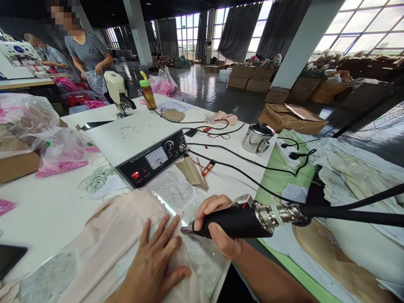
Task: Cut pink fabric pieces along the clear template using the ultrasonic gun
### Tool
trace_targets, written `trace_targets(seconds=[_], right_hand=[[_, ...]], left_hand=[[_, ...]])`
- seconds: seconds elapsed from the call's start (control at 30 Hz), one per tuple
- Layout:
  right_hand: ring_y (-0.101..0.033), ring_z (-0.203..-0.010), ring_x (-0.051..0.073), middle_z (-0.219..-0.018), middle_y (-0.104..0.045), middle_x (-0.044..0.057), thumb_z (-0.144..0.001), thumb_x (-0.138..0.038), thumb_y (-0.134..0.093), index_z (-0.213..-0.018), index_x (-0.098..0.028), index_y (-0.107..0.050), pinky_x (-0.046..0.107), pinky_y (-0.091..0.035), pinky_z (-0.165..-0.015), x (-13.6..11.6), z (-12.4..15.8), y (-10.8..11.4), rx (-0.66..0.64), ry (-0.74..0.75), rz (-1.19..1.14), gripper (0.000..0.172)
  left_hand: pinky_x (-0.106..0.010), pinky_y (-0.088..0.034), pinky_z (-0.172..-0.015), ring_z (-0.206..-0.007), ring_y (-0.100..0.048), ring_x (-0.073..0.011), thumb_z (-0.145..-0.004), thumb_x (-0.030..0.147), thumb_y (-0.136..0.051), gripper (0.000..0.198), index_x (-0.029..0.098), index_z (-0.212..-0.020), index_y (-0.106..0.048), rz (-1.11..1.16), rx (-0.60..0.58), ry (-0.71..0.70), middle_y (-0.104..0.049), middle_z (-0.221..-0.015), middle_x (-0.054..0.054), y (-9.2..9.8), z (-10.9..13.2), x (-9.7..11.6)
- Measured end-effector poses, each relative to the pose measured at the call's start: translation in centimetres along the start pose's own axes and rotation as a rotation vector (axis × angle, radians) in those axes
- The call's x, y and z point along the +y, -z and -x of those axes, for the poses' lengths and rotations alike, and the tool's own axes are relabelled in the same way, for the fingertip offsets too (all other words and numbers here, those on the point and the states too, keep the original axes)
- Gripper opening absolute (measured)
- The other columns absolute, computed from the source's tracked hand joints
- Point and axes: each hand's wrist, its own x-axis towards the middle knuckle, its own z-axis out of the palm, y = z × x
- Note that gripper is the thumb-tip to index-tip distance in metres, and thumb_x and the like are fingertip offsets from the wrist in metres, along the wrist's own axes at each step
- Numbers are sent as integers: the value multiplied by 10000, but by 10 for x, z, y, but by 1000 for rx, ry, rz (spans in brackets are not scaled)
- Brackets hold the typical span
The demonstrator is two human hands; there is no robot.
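Observation:
My left hand (158, 261) lies with its fingers spread on pale pink fabric (110, 235) at the table's near edge. Wrapped round a black handheld tool (236, 221) is my right hand (221, 227). The tool's metal tip points left, just beside the fingers of my left hand, over the fabric's edge and a clear plastic sheet (202, 252). A thick black cable leaves its rear to the right. Behind the fabric sits a black control box (151, 158) with a dial meter and a red switch.
Orange snips (208, 168), a metal mug (258, 138), a bottle (147, 93) and cables lie farther back. Plastic bags (63, 143) stand left. A power strip (288, 152) and piled cloth (362, 168) are right. A person in stripes (86, 50) stands beyond the table.

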Motion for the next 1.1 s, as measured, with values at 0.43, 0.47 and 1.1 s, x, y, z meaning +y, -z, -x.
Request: trace_targets(seconds=[0.43, 0.47, 1.1], right_hand=[[-620, -573, 144, -842, -644, 14, -819, -391, -671, -931, -225, -642, 329, -536, -555, 0, 14, 25, 353, -51, -66, 203], [-610, -565, 144, -827, -641, 13, -801, -385, -667, -913, -221, -648, 330, -531, -549, 1, 15, 29, 410, -50, -65, 200], [-664, -521, 229, -681, -745, 116, -787, -544, -763, -790, -166, -774, 366, -553, -494, -37, 109, 55, -161, -1025, 82, 378]], left_hand=[[-577, -280, -1223, -1466, -420, -276, -1092, 352, -374, 290, 240, -1224, -607, 168, 16, 104, -438, -1587, -111, 30, -3, -3], [-539, -337, -1208, -1428, -474, -267, -1089, 330, -376, 286, 245, -1233, -609, 188, 45, 126, -465, -1568, -104, 33, -2, -4], [-386, -508, -742, -797, -611, -248, -959, 240, -388, 220, 218, -785, -520, 159, -43, 518, -627, -851, -67, 53, 88, 23]])
